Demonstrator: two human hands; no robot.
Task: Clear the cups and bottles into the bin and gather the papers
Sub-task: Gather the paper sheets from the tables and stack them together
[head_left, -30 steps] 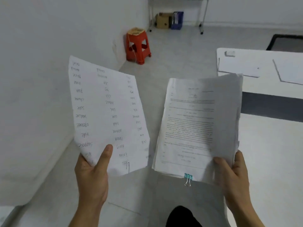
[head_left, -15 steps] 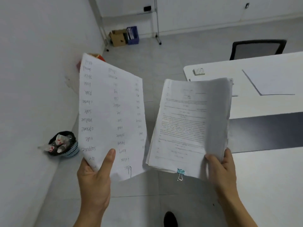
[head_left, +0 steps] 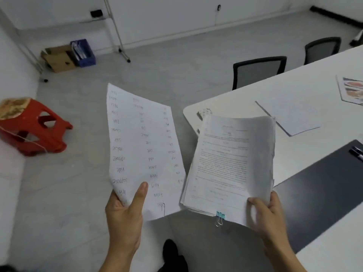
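My left hand (head_left: 125,214) pinches the bottom edge of a single handwritten sheet (head_left: 143,146), thumb on its front, held upright over the floor. My right hand (head_left: 267,214) grips the lower right corner of a thick stack of printed papers (head_left: 233,163) fastened with a blue binder clip (head_left: 220,215). The two lie side by side, their inner edges nearly touching. More loose white sheets (head_left: 290,116) and a colour leaflet (head_left: 351,91) lie on the white table (head_left: 225,103) to the right. No cup, bottle or bin is in view.
A red plastic stool (head_left: 37,130) stands on the grey floor at left by the wall. A cardboard box (head_left: 59,59) and blue crate (head_left: 83,51) sit by the far wall. Two black chairs (head_left: 259,70) face the table. A dark desk mat (head_left: 322,193) with pens (head_left: 356,152) lies near my right hand.
My view has swung right and up: the bin at the left wall has left the frame, the stool is in sight again, and more of the table shows. Both hands keep their papers.
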